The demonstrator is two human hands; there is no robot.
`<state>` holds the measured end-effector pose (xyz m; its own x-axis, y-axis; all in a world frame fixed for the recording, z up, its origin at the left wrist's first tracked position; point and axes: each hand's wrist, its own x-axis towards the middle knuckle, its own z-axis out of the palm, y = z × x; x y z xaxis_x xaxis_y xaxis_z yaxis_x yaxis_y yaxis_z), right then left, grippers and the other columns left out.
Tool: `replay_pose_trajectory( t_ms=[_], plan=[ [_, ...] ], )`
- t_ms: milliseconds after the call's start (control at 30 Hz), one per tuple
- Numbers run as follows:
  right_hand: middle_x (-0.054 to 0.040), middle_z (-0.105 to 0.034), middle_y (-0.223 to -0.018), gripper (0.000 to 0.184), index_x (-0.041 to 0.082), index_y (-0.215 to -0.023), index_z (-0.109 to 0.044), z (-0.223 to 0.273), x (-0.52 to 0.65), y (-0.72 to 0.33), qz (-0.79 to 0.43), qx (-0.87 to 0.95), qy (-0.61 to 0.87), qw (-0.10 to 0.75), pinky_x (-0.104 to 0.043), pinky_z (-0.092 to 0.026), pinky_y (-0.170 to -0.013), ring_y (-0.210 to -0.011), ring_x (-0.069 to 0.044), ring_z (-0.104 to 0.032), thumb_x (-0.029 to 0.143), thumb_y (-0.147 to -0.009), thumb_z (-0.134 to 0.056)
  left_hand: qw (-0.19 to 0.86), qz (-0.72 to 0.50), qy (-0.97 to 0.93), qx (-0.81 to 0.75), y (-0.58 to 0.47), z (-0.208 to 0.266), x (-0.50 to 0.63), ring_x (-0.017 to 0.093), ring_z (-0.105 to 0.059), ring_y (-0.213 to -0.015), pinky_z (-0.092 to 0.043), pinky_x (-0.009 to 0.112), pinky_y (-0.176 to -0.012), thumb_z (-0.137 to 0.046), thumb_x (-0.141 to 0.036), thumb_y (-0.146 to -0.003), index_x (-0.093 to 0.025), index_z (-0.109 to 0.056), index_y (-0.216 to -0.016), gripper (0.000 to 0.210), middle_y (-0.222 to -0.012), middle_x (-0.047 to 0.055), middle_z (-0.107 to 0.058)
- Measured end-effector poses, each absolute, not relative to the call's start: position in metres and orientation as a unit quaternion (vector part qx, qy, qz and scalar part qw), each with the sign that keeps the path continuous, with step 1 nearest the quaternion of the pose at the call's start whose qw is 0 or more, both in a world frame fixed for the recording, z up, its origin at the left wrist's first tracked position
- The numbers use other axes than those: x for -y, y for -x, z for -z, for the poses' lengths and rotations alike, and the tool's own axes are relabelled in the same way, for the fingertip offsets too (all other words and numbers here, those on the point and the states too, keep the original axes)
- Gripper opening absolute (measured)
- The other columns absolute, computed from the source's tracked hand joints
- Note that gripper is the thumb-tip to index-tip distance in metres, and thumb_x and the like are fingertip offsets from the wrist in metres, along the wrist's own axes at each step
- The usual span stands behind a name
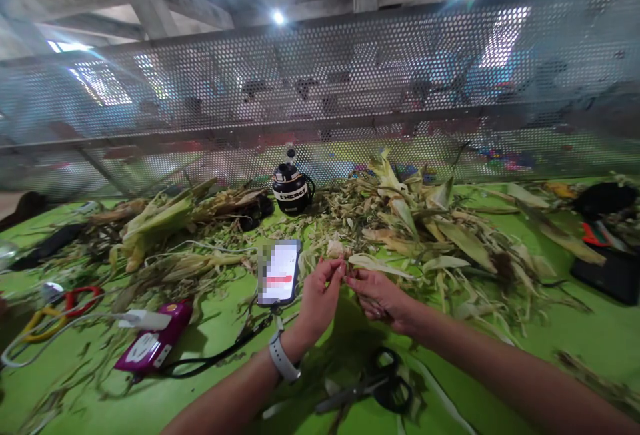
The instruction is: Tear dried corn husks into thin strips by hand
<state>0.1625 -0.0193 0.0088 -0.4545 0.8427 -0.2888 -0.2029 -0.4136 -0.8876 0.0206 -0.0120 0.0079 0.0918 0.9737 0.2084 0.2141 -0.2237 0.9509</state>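
Note:
My left hand (320,295) and my right hand (381,296) meet fingertip to fingertip above the green table (225,382). A small pale husk bundle (336,249) rises just beyond my left fingertips, its lower end pinched there. From my right thumb and fingers a whitish strip of corn husk (377,264) stretches out to the right. Black-handled scissors (373,385) lie below my hands, blades pointing left. A lit phone (280,272) rests left of my left hand. Torn corn husks (440,235) are heaped beyond my right hand.
A black jug (291,192) stands before a perforated metal screen (320,88). On the left lie more husks (160,222), a purple power strip (160,335) with a white charger (145,320), and red-and-yellow-handled scissors (65,312). A black object (607,268) sits far right.

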Motion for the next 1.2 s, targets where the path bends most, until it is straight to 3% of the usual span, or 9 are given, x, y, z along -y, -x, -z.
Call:
replay_pose_trajectory(
  t_ms=[200, 433, 633, 833, 1033, 1200],
  plan=[
    [0.0133, -0.034, -0.033, 0.039, 0.020, -0.067, -0.048, -0.011, 0.019, -0.161, -0.658, 0.464, 0.450, 0.387, -0.018, -0.013, -0.030, -0.027, -0.003, -0.022, 0.051, -0.063, -0.070, 0.361, -0.459, -0.645, -0.494, -0.019, -0.012, 0.013, 0.017, -0.060, -0.074, -0.047, 0.029, -0.070, -0.048, -0.030, -0.085, -0.017, -0.062, -0.088, 0.020, -0.079, 0.003, -0.067],
    [0.0099, -0.038, -0.044, 0.028, 0.019, -0.063, -0.049, -0.024, 0.014, -0.171, -0.577, 0.559, 0.462, 0.375, -0.018, -0.017, -0.036, -0.036, -0.004, -0.027, 0.039, -0.068, -0.068, 0.236, -0.438, -0.749, -0.437, -0.008, -0.004, 0.006, 0.023, -0.060, -0.103, -0.039, 0.039, -0.099, -0.049, -0.020, -0.083, -0.026, -0.064, -0.107, 0.030, -0.107, 0.005, -0.069],
    [0.0100, -0.036, -0.041, 0.021, 0.018, -0.063, -0.054, -0.035, 0.008, -0.183, -0.518, 0.608, 0.481, 0.363, -0.019, -0.014, -0.038, -0.037, -0.004, -0.024, 0.034, -0.069, -0.066, 0.197, -0.393, -0.796, -0.416, -0.006, -0.002, 0.008, 0.022, -0.064, -0.093, -0.045, 0.040, -0.092, -0.047, -0.014, -0.082, -0.023, -0.067, -0.104, 0.031, -0.100, 0.007, -0.071],
    [0.0132, -0.032, -0.031, 0.023, 0.019, -0.063, -0.051, -0.033, 0.005, -0.184, -0.685, 0.454, 0.442, 0.360, -0.018, -0.013, -0.034, -0.028, -0.003, -0.019, 0.035, -0.067, -0.066, 0.325, -0.390, -0.766, -0.395, -0.010, -0.009, 0.011, 0.019, -0.065, -0.082, -0.050, 0.033, -0.079, -0.048, -0.014, -0.078, -0.020, -0.068, -0.093, 0.026, -0.090, 0.007, -0.072],
    [0.0128, -0.033, -0.028, 0.020, 0.019, -0.061, -0.050, -0.031, 0.003, -0.184, -0.721, 0.405, 0.414, 0.381, -0.019, -0.011, -0.033, -0.027, -0.003, -0.020, 0.030, -0.068, -0.064, 0.594, -0.390, -0.607, -0.356, -0.009, -0.010, 0.012, 0.018, -0.065, -0.074, -0.050, 0.031, -0.073, -0.060, -0.030, -0.076, -0.017, -0.065, -0.095, 0.024, -0.078, 0.005, -0.071],
    [0.0122, -0.035, -0.031, 0.020, 0.018, -0.060, -0.051, -0.036, 0.008, -0.182, -0.710, 0.421, 0.426, 0.370, -0.019, -0.013, -0.034, -0.028, -0.002, -0.020, 0.030, -0.067, -0.066, 0.642, -0.383, -0.560, -0.357, -0.010, -0.008, 0.011, 0.014, -0.060, -0.068, -0.047, 0.026, -0.069, -0.069, -0.034, -0.070, -0.014, -0.067, -0.073, 0.021, -0.071, 0.004, -0.068]
  ],
)
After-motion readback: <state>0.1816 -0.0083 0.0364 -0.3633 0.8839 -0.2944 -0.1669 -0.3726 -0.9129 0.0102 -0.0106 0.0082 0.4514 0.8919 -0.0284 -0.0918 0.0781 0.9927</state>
